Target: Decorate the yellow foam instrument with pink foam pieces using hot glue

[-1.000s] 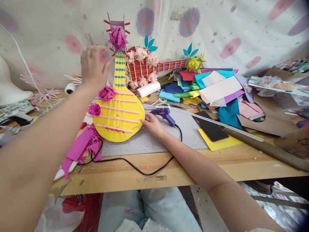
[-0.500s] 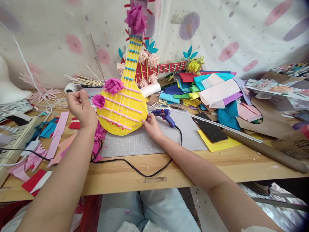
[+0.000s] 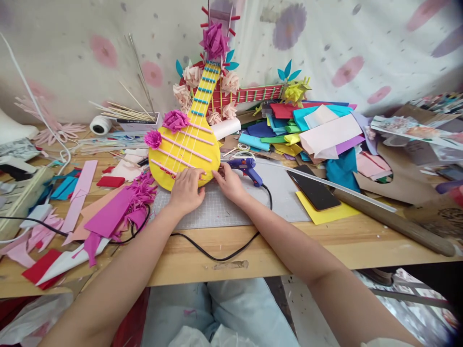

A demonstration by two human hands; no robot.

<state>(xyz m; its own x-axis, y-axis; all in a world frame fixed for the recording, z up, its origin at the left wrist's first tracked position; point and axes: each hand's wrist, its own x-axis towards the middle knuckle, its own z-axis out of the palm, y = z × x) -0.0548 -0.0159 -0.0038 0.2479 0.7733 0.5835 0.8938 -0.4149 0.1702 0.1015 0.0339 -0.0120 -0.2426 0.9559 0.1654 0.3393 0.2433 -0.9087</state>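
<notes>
A yellow craft pipa (image 3: 183, 144) with pink strips, white strings, blue frets and magenta paper flowers leans up from the cutting mat (image 3: 202, 209). My left hand (image 3: 186, 190) rests against its lower face, by the small red pieces at the string ends. Its fingers are bent and close together; their tips and anything between them are hidden. On the pipa's lower right edge, my right hand (image 3: 230, 184) grips with thumb and fingers. Just right of that hand lies a purple hot glue gun (image 3: 248, 169) on the mat.
Coloured felt sheets (image 3: 321, 127) pile up at the right, behind a black phone (image 3: 314, 188) and a wooden rod (image 3: 394, 221). Magenta fringed scraps (image 3: 112, 212) lie left. A black cord (image 3: 217, 259) loops along the front. Behind stands a red stringed craft instrument (image 3: 253, 94).
My left hand has come down and right, from raised beside the pipa to its lower face. The pipa has tilted slightly right. My right hand stays at its edge.
</notes>
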